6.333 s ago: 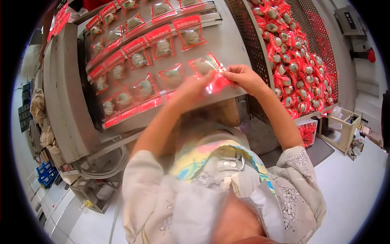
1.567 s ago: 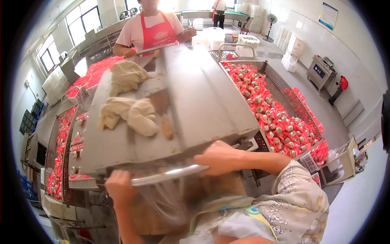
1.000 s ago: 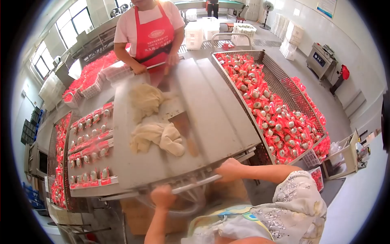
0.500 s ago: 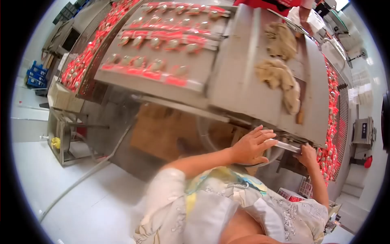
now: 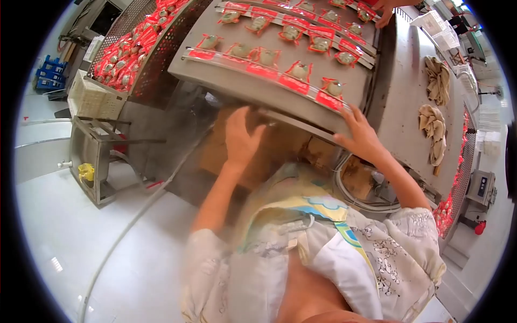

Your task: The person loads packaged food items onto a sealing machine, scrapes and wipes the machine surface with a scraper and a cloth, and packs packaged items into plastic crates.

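Rows of clear-and-red packets with round greenish contents, such as this front-row packet (image 5: 332, 89), lie along metal sealing bars (image 5: 253, 69) on a steel machine plate (image 5: 215, 83). My left hand (image 5: 241, 137) hovers just off the plate's front edge, fingers raised and thumb apart, holding nothing. At the front right corner is my right hand (image 5: 360, 134), also open. Its fingertips reach the end of the front bar, close to the last packet; whether they touch it I cannot tell.
Another person's hand (image 5: 385, 11) is at the plate's far right corner. A perforated bin (image 5: 156, 70) heaped with packets stands left. To the right, a steel cover (image 5: 404, 102) carries crumpled tan cloths (image 5: 432, 126). A hose (image 5: 129, 229) crosses the floor.
My right hand has left the metal bar at the cover's front edge and moved to the packet plate. My left hand has moved left. The view has shifted, bringing the packets nearer.
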Tool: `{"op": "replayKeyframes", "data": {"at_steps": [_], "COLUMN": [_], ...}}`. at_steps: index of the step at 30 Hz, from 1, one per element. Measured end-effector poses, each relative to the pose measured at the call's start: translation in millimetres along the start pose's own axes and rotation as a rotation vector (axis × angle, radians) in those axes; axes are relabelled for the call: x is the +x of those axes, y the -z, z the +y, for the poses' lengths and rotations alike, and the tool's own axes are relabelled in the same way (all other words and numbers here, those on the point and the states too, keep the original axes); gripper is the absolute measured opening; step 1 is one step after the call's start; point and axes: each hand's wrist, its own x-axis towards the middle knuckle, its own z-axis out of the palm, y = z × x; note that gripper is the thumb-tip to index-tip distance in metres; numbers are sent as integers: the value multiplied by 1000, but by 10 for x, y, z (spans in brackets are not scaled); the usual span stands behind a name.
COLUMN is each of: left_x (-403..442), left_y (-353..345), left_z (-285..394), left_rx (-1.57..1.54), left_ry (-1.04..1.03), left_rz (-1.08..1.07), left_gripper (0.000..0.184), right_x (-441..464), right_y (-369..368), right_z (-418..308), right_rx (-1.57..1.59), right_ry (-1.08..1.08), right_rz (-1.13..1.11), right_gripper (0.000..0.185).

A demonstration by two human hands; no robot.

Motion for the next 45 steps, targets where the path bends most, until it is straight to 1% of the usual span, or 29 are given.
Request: {"op": "replayKeyframes", "data": {"at_steps": [4,6,7,8,9,10,12,13,16,17,19,22,23,25,26,27,30,31,34,35,36,38,39,40,41,42,43,44,45], "left_x": [483,843,1061,1310,1565,1778,2105,2226,2394,2486,2645,2703,2717,2776,2817,2854,3028,3063,3131,3152,3161,3138,3131,3157,3193,3099,3122,3125,3168], "left_y": [214,260,287,274,231,165,-14,-72,-162,-169,-219,-417,-464,-519,-530,-539,-507,-493,-533,-545,-570,-603,-625,-629,-624,-723,-681,-637,-555], "left_z": [-489,-740,-863,-986,-1109,-1215,-1384,-1411,-1254,-1264,-1317,-1456,-1476,-1458,-1461,-1455,-1434,-1440,-1501,-1528,-1553,-1597,-1603,-1551,-1500,-1552,-1520,-1510,-1494], "left_rx": [72,103,162,158,153,146,352,456,660,583,426,246,216,161,167,171,125,101,38,11,-15,-99,-153,-211,-258,-328,-359,-399,-521], "left_ry": [-33,-42,-55,-88,-118,-147,-86,-53,-5,3,34,-121,-132,-162,-168,-176,-152,-132,-109,-108,-104,-117,-134,-57,33,40,54,71,205], "left_rz": [50,96,71,88,103,118,46,0,-286,-379,-544,-477,-476,-473,-499,-528,-642,-686,-701,-736,-767,-802,-803,-944,-1068,-1036,-1067,-1036,-1093], "left_gripper": [58,59,64,68,73,78,91,97,103,98,88,71,67,59,58,57,55,55,56,56,57,60,63,65,67,68,65,65,65], "right_x": [534,790,919,1051,1197,1333,1625,1736,1908,1972,2100,2279,2337,2391,2408,2427,2455,2445,2375,2413,2465,2563,2517,2461,2652,2840,2899,2831,2766], "right_y": [-274,-341,-373,-409,-551,-576,-663,-678,-728,-771,-743,-607,-573,-517,-496,-562,-438,-258,-82,-89,-188,-457,-639,-818,-794,-761,-569,-607,-650], "right_z": [88,42,3,-4,106,74,-72,-139,-368,-365,-428,-484,-496,-437,-368,-231,-101,-214,-237,-306,-314,-384,-265,-49,-229,-419,-859,-923,-983], "right_rx": [-140,-129,-108,-89,-55,-77,-117,-114,-98,-146,-143,-95,-68,9,49,62,774,898,1151,1138,1229,1276,1371,1466,1569,1669,1772,1818,1855], "right_ry": [-189,-302,-340,-379,-372,-419,-519,-519,-539,-524,-541,-528,-519,-463,-437,-340,-559,-629,-522,-466,-484,-438,-488,-523,-585,-653,-768,-677,-566], "right_rz": [110,119,143,165,236,235,223,258,342,382,376,331,310,352,378,515,547,442,111,-22,-127,-194,-231,-281,-302,-319,-290,-88,113], "right_gripper": [78,81,81,81,82,82,83,82,80,82,83,84,84,81,80,76,71,67,62,60,55,49,50,51,52,52,52,52,52]}}
